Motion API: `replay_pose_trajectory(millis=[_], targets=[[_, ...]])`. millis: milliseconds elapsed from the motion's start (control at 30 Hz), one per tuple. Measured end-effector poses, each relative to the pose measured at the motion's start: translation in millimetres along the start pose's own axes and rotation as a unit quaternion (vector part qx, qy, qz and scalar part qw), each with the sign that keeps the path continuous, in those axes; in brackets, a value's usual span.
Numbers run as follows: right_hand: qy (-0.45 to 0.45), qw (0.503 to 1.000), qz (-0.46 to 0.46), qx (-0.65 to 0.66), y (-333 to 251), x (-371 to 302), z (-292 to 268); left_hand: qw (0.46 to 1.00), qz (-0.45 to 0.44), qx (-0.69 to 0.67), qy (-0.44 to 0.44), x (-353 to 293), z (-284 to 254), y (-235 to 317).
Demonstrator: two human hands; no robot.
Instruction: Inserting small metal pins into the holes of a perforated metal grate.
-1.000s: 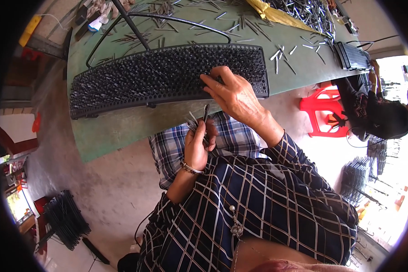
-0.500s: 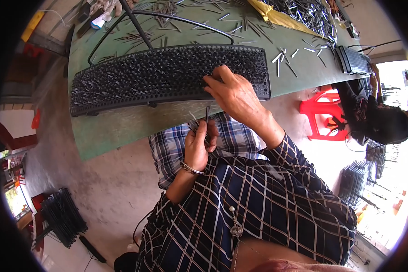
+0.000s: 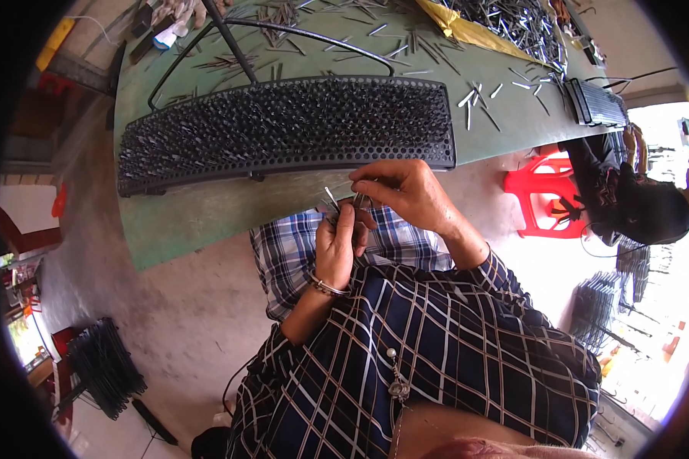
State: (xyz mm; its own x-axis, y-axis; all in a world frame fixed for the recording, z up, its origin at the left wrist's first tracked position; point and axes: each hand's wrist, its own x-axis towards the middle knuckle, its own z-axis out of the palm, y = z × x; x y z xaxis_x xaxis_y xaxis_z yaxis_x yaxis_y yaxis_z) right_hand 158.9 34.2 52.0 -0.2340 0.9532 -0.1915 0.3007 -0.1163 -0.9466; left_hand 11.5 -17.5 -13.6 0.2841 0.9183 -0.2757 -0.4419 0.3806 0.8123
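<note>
A long, slightly curved black perforated panel (image 3: 283,126) lies along the near side of the table, its holes filled with dense rows of thin dark pins. Below its front edge, my left hand (image 3: 337,245) is closed round a small bunch of thin metal strips (image 3: 331,200), their ends poking up past the thumb. My right hand (image 3: 406,191) meets it there, thumb and forefinger pinched on the tip of one strip in the bunch. The lower part of the bunch is hidden in the left palm.
Loose metal strips (image 3: 478,99) lie scattered over the green table (image 3: 184,229). A yellow sack (image 3: 475,34) with a heap of strips is at the back right. A black bent-rod frame (image 3: 314,32) stands behind the panel. Rightward are a red stool (image 3: 540,191) and another person (image 3: 651,206).
My right hand has drawn back from the panel's pins toward me, down to the strips in my left hand. The left hand has barely moved.
</note>
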Motion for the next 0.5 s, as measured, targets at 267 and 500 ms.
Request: replay_pose_trajectory(millis=[267, 500], targets=[[0.082, 0.993, -0.077, -0.044, -16, 11, -24, 1.0, -0.023, 0.011, 0.013, 2, 9, 1], [0.136, 0.932, -0.239, -0.235, -11, 30, -34, 0.998, -0.065, -0.014, -0.019, 0, 7, 0]])
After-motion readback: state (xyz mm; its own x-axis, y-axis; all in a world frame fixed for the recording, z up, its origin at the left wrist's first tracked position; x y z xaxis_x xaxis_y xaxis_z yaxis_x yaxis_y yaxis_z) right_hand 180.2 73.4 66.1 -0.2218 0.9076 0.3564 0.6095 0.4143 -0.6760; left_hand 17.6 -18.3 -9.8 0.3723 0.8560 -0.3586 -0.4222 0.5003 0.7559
